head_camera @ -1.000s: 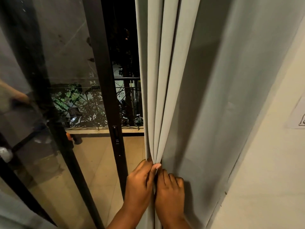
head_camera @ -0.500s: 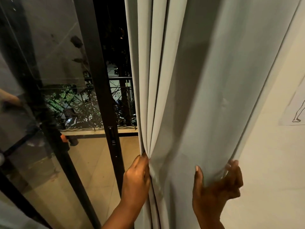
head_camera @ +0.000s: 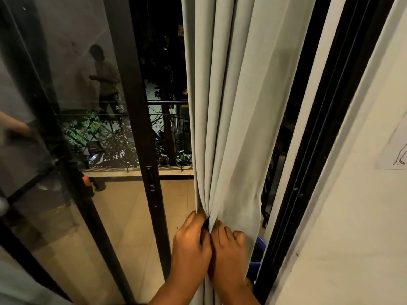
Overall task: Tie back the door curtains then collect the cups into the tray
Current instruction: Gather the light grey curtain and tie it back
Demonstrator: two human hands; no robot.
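Observation:
A pale grey door curtain (head_camera: 233,119) hangs in long folds down the middle of the view, bunched into a narrow bundle at waist height. My left hand (head_camera: 190,245) grips the left side of the bundle, its fingers curled into the folds. My right hand (head_camera: 229,247) grips the right side, knuckles up, touching my left hand. No tie-back, cups or tray are in view.
A black sliding door frame (head_camera: 141,150) with glass stands to the left, a tiled balcony floor (head_camera: 123,216) beyond it. The black door track (head_camera: 308,172) and a white wall (head_camera: 356,205) are on the right. A blue object (head_camera: 257,249) shows low behind the curtain.
My right hand swept the curtain's right edge leftward and now grips the gathered bundle beside my left hand. The door track and dark opening on the right became uncovered.

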